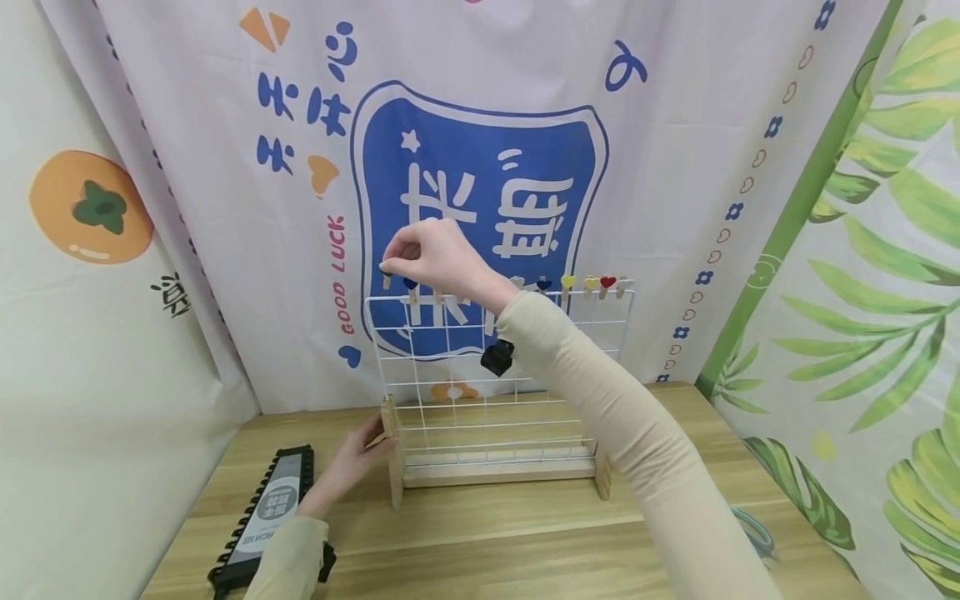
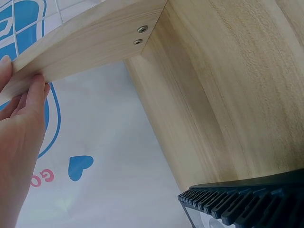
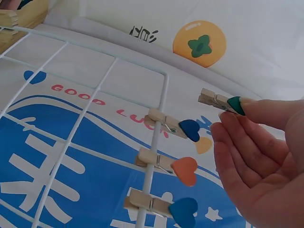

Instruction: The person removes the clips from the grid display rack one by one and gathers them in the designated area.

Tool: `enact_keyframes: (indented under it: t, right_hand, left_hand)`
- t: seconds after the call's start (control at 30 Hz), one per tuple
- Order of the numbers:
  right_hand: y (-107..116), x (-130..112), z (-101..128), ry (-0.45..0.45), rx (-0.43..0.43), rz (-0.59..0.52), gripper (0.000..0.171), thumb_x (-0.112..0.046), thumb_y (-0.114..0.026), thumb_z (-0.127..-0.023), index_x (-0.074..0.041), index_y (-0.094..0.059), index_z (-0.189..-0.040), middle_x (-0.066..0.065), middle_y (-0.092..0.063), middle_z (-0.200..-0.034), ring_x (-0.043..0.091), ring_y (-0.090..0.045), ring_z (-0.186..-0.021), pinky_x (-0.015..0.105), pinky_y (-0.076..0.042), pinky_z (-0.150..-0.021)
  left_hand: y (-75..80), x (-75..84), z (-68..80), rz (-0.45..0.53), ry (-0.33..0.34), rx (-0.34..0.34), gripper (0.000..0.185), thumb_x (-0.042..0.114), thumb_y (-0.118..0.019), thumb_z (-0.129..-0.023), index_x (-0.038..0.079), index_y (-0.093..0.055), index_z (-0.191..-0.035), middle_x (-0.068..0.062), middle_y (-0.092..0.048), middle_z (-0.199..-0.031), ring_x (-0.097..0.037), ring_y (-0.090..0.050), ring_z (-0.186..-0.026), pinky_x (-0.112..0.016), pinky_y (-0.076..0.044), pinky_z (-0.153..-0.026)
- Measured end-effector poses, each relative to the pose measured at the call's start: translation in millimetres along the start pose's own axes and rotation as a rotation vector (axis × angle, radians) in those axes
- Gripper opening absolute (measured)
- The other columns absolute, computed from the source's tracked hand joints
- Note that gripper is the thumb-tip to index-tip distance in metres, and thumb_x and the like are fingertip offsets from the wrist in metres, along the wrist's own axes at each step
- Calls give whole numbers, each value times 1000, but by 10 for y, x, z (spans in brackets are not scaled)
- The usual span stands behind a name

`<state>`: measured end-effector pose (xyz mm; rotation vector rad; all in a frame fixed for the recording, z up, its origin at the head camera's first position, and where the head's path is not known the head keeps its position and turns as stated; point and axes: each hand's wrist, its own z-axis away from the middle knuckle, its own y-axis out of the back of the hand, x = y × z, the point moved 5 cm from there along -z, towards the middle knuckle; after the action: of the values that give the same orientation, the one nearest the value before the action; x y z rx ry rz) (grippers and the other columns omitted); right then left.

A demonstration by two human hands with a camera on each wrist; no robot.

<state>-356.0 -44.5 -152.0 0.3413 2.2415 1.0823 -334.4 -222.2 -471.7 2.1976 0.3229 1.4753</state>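
My right hand (image 1: 442, 258) pinches a small wooden clothespin (image 3: 213, 99) with a green heart between thumb and fingers. The clothespin is above the top left corner of a white wire grid, apart from the wire (image 3: 147, 183). Along the top wire sit clothespins with a blue heart (image 3: 189, 130), an orange heart (image 3: 184, 171) and another blue heart (image 3: 183, 213). Further right are yellow (image 1: 567, 282) and red (image 1: 607, 282) hearts; my right forearm hides part of the row. My left hand (image 1: 356, 462) grips the stand's left wooden upright (image 2: 90, 51), fingers behind it.
The grid stands on a wooden base (image 1: 498, 476) on the wood-grain table (image 1: 465, 542). A long black-and-grey ridged object (image 1: 266, 508) lies at the left. A blue-green cord (image 1: 753, 532) lies at the right edge. A printed curtain (image 1: 675, 192) hangs close behind.
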Motion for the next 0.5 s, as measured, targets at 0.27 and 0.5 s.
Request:
enact_keyframes:
  t: [0.27, 0.5]
  right_hand:
    - [70, 4, 180, 10, 4, -33, 16, -24, -67, -95, -11, -75, -100, 2, -75, -94, 10, -65, -80, 18, -56, -76]
    - [40, 13, 402, 25, 4, -70, 14, -22, -68, -95, -11, -75, -101, 1, -77, -95, 8, -68, -80, 18, -58, -78]
  left_hand:
    - [10, -4, -18, -24, 35, 12, 56, 10, -59, -99, -8, -38, -148, -32, -49, -144, -48, -47, -134, -51, -51, -105]
    - [9, 1, -2, -4, 78, 3, 59, 15, -59, -100, -7, -35, -149, -32, -46, -147, -47, -45, -137, -51, -49, -108]
